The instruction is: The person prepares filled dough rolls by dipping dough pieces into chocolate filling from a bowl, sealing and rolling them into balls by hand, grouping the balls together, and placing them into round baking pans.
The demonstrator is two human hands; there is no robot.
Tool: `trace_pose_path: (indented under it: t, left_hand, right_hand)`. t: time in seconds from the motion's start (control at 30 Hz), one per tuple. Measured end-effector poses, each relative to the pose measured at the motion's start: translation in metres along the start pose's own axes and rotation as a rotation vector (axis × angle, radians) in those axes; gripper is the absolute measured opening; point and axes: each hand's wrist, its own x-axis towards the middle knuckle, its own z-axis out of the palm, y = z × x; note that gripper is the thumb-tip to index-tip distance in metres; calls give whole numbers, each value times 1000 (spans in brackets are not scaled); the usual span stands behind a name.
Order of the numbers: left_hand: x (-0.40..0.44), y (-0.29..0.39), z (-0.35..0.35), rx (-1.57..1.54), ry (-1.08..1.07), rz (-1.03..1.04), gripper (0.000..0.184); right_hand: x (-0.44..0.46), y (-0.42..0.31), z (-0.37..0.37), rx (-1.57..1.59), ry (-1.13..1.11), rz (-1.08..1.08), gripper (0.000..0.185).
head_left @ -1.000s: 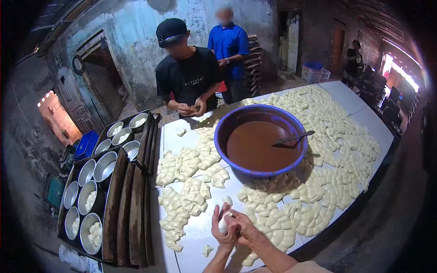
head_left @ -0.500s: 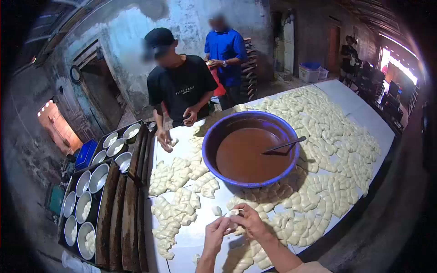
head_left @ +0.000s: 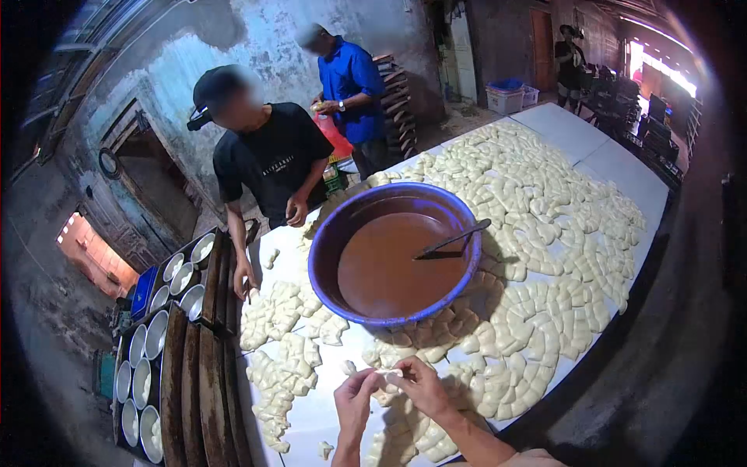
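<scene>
Between the fingertips of both hands I hold a small pale dough piece [head_left: 389, 375], stretched a little. My left hand [head_left: 355, 398] pinches its left side, and my right hand [head_left: 424, 391] grips the right side. Just beyond my left fingertips a loose dough piece [head_left: 348, 366] lies on the white table [head_left: 311, 420]. Past my hands stands a big blue basin [head_left: 313, 279] of brown filling [head_left: 385, 268], a dark spoon [head_left: 455, 238] leaning in it. Many dough pieces [head_left: 560, 311] cover the table to the right and beneath my forearms.
At left, round metal tins [head_left: 142, 383], some with dough inside, sit in dark trays [head_left: 191, 389] beside the table. A co-worker in black [head_left: 268, 159] stands across the table, one hand low near the dough. Another person in blue [head_left: 350, 86] stands behind, near a stack [head_left: 397, 105].
The view has shifted, so the basin and table appear further left. My hands keep hold of the dough, now spread wider. The co-worker's hand has left a dough piece and moved nearer the table's edge.
</scene>
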Motion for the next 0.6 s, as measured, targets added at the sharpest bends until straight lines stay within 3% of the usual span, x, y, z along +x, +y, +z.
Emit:
trace_pose_path:
  t: [0.13, 0.2, 0.27, 0.33, 0.43, 0.6]
  left_hand:
    - [-4, 3, 28, 68, 95, 407, 54]
    - [-5, -1, 46, -44, 111, 590, 68]
    - [-10, -10, 51, 36, 49, 624, 79]
    - [-8, -16, 63, -160, 129, 656, 79]
    - [-6, -12, 61, -196, 102, 682, 78]
    - [-9, 10, 49, -369, -94, 338, 105]
  right_hand:
    - [-6, -21, 0, 8, 5, -42, 22]
    - [-13, -36, 5, 315, -77, 31, 24]
    - [-20, -51, 12, 761, -145, 215, 24]
    - [-22, -71, 17, 787, -139, 251, 22]
    - [-15, -75, 14, 879, -253, 266, 20]
    - [12, -68, 10, 701, -284, 255, 17]
